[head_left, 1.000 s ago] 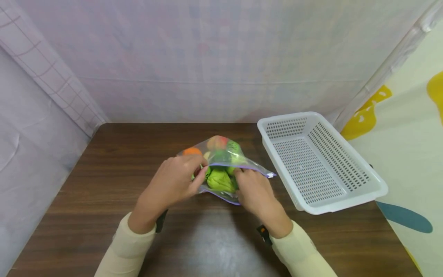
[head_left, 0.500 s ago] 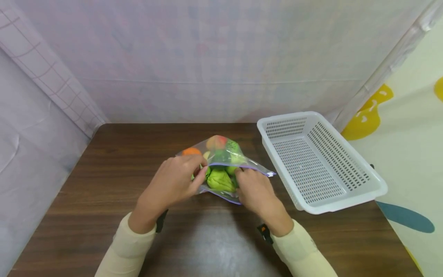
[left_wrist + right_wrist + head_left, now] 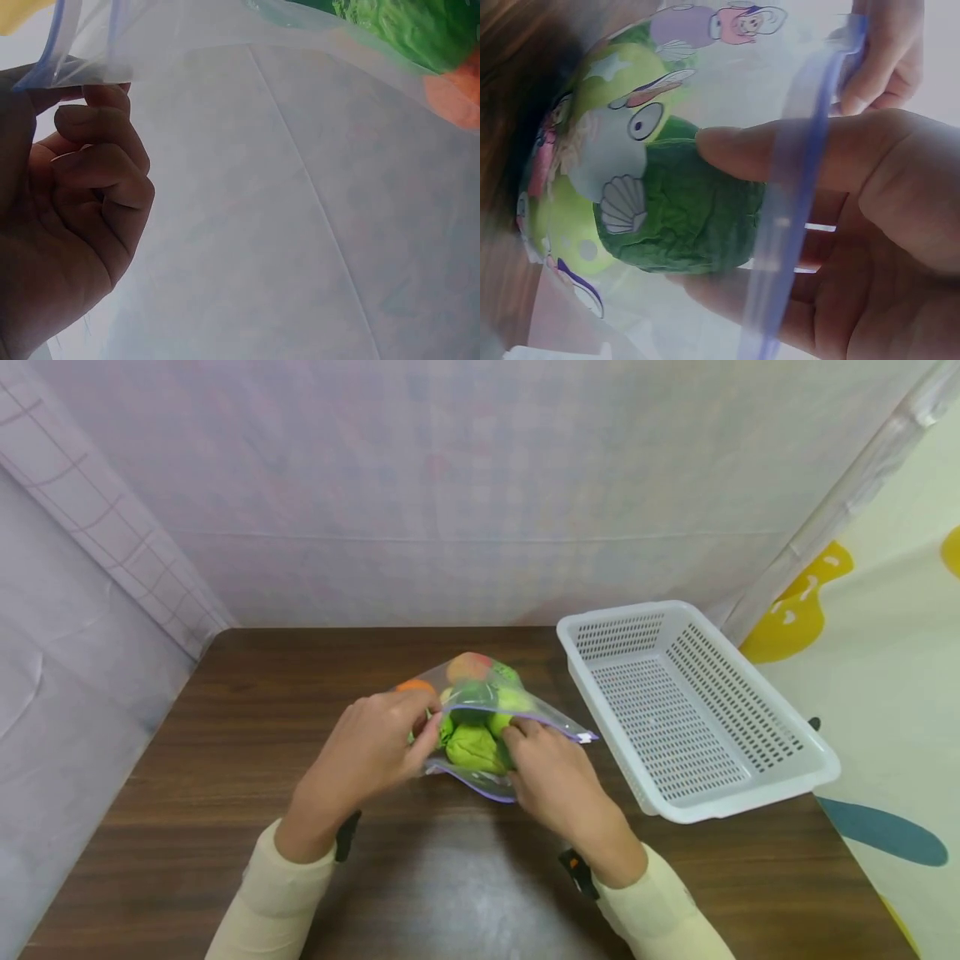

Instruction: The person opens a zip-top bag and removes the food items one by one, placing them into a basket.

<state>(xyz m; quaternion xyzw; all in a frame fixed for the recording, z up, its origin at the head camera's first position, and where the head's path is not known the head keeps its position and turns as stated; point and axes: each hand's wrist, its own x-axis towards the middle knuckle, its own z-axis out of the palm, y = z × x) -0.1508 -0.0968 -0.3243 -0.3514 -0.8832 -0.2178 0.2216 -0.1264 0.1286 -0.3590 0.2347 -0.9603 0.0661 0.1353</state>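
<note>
A clear zip bag (image 3: 551, 718) with a purple-blue closure lies on the table with its mouth parted towards me. My left hand (image 3: 375, 735) pinches the bag's edge at the left end of the mouth between thumb and fingertips. Inside the mouth, my right hand (image 3: 553, 768) has its fingers out of sight from above; in the right wrist view its thumb and fingers grip a crinkled green leafy vegetable (image 3: 686, 206). A light green, cabbage-like head (image 3: 474, 749) sits at the opening. Behind it, through the film, show orange (image 3: 414, 686), peach-red and green produce.
To the right stands a white perforated plastic basket (image 3: 757, 806) with nothing in it, near the table's right edge. The brown wooden table (image 3: 247, 693) ends at a pale cloth wall (image 3: 480, 485) behind the bag. Another patterned cloth (image 3: 892, 710) hangs at the right.
My left hand has shifted slightly left with the bag's edge, and the mouth has widened a little. The right hand has moved only slightly inside it.
</note>
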